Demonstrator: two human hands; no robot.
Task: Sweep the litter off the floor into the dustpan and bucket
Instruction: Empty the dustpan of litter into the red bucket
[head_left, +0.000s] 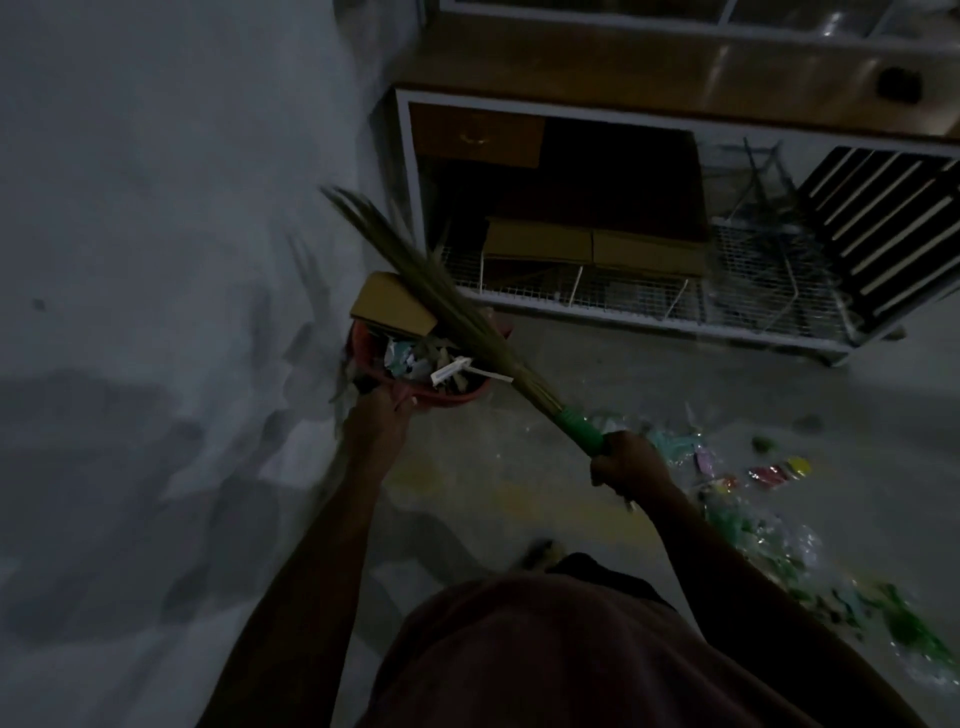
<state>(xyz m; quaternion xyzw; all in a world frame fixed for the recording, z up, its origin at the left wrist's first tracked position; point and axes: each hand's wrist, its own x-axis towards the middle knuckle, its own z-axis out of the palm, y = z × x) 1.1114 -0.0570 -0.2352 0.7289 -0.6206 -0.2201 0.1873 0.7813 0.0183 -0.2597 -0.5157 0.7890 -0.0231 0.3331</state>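
Observation:
A red bucket (457, 397) stands on the floor by the wall, filled with paper scraps and a cardboard piece (392, 304) sticking out at its far side. My left hand (376, 421) grips the bucket's near rim. My right hand (626, 465) is closed around the green handle of a grass broom (447, 301), whose bristles point up and left, across the bucket. Coloured wrappers and clear plastic litter (748, 499) lie scattered on the floor to the right. No dustpan is visible.
A white-framed cabinet (561, 306) with a wire shelf, cardboard boxes and a wooden drawer stands behind the bucket. A dark slatted panel (883, 228) leans at its right end. A pale wall (156, 260) fills the left side. The scene is dim.

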